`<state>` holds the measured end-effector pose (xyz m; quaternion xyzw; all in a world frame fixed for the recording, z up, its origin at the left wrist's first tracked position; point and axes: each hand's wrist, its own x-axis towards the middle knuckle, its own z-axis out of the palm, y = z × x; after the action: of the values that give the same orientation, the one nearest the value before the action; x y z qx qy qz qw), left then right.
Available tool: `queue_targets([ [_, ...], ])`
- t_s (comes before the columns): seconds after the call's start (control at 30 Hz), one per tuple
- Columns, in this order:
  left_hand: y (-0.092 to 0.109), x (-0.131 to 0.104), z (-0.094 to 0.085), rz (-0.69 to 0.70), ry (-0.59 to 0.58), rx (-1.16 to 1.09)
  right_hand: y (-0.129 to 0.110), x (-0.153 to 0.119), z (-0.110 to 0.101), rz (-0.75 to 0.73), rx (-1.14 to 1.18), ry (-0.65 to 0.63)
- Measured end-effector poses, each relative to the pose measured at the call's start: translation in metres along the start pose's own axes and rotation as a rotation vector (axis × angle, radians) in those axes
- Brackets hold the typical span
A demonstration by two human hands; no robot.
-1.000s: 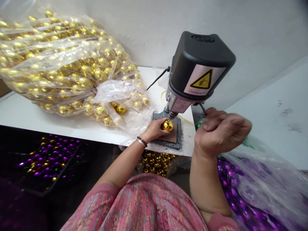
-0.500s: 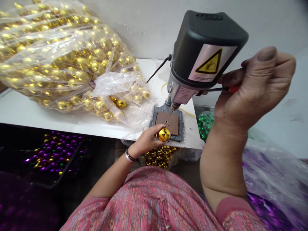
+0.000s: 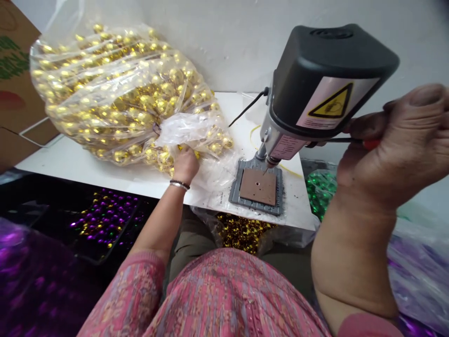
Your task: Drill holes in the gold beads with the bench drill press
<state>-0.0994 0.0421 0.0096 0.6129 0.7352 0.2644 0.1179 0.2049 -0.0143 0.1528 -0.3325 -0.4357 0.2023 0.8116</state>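
My left hand (image 3: 186, 164) is at the mouth of a large clear plastic bag (image 3: 115, 93) full of shiny gold balls (image 3: 166, 89). Its fingers are hidden at the opening, so what they touch cannot be made out. On the right, my right hand (image 3: 396, 131) grips the red-ended lever (image 3: 342, 140) of a small black and grey bench drill press (image 3: 345, 61). The drill bit (image 3: 266, 170) points down above a brown board (image 3: 257, 193) with a hole in it. That board lies on the press's grey base (image 3: 280, 203), with no ball on it.
Below the table edge an open bag of gold balls (image 3: 242, 231) sits between my knees. A cardboard box (image 3: 17, 89) stands at far left. Purple and gold balls (image 3: 105, 220) lie in a dark container. Green balls (image 3: 321, 187) and a purple bag (image 3: 417, 267) are at right.
My left hand has moved left from the drill base to the gold bag's mouth; the gold ball it held is no longer visible. My right hand stays on the lever. The view has shifted left.
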Motion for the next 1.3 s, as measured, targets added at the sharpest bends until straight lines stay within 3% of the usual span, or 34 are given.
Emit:
queue_targets([
  [0.13,-0.003,0.024,0.0,-0.067,-0.055,0.205,-0.001,-0.001,0.0,-0.013,0.065,0.009],
  [0.27,-0.004,0.025,0.006,-0.034,-0.152,0.353,-0.002,0.0,0.0,0.011,0.077,0.031],
  [0.33,-0.003,0.02,0.006,0.044,-0.193,0.3,-0.001,0.0,-0.001,0.021,0.064,0.054],
  [0.4,0.001,0.009,0.004,0.123,-0.255,0.086,0.0,0.0,-0.001,-0.001,0.049,0.063],
  [0.47,0.007,-0.009,0.005,0.142,-0.354,-0.282,0.003,0.0,-0.002,-0.061,0.033,0.036],
  [0.6,0.025,-0.054,0.018,0.005,-0.599,-1.011,0.006,0.0,-0.004,-0.124,-0.026,-0.014],
  [0.67,0.034,-0.072,0.029,-0.12,-0.665,-1.225,0.007,0.0,-0.005,-0.124,-0.049,-0.019],
  [0.77,0.045,-0.088,0.046,-0.262,-0.696,-1.374,0.009,0.001,-0.006,-0.147,-0.05,-0.043],
  [1.03,0.064,-0.1,0.065,-0.412,-0.732,-1.5,0.021,0.003,-0.013,-0.252,-0.018,-0.11],
  [1.3,0.087,-0.085,0.066,-0.155,-0.623,-1.009,0.021,0.001,-0.012,-0.257,-0.036,-0.127],
])
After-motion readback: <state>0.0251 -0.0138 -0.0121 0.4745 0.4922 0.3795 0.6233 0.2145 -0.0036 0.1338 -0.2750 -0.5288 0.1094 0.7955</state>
